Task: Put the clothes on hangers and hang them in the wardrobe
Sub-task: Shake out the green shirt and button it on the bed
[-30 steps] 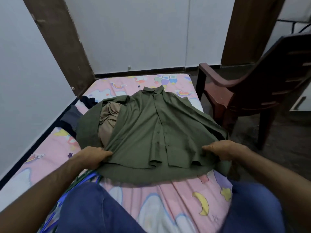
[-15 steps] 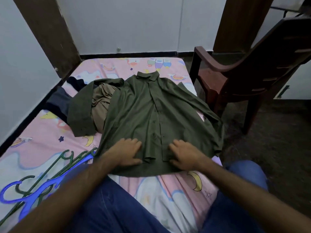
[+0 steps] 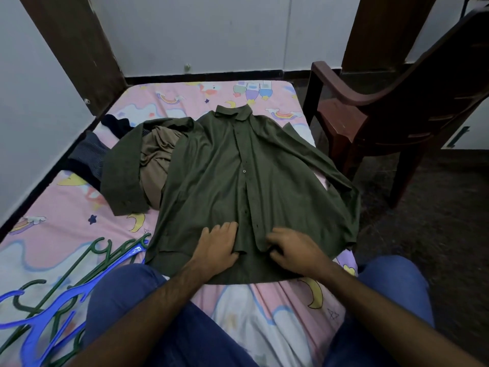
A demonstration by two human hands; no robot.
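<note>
An olive green button shirt (image 3: 225, 176) lies spread front-up on the pink bed sheet (image 3: 66, 229), collar at the far end. My left hand (image 3: 217, 246) rests flat on its lower front, just left of the button strip, with straight fingers. Just right of the strip, my right hand (image 3: 291, 251) has its fingers curled, pinching the lower edge of the front. A green hanger (image 3: 111, 251) and a blue hanger (image 3: 53, 305) lie in a pile on the bed at the lower left, beside my left knee.
A tan garment (image 3: 156, 160) lies bunched under the shirt's left sleeve, with dark navy clothes (image 3: 87, 157) beyond it by the wall. A brown plastic chair (image 3: 383, 102) stands close to the bed's right side. My jeans-clad knees frame the near edge.
Both hands left the shirt's outer hem corners and came together at the middle of its lower front. The right hand's fingers have curled onto the fabric since half a second ago.
</note>
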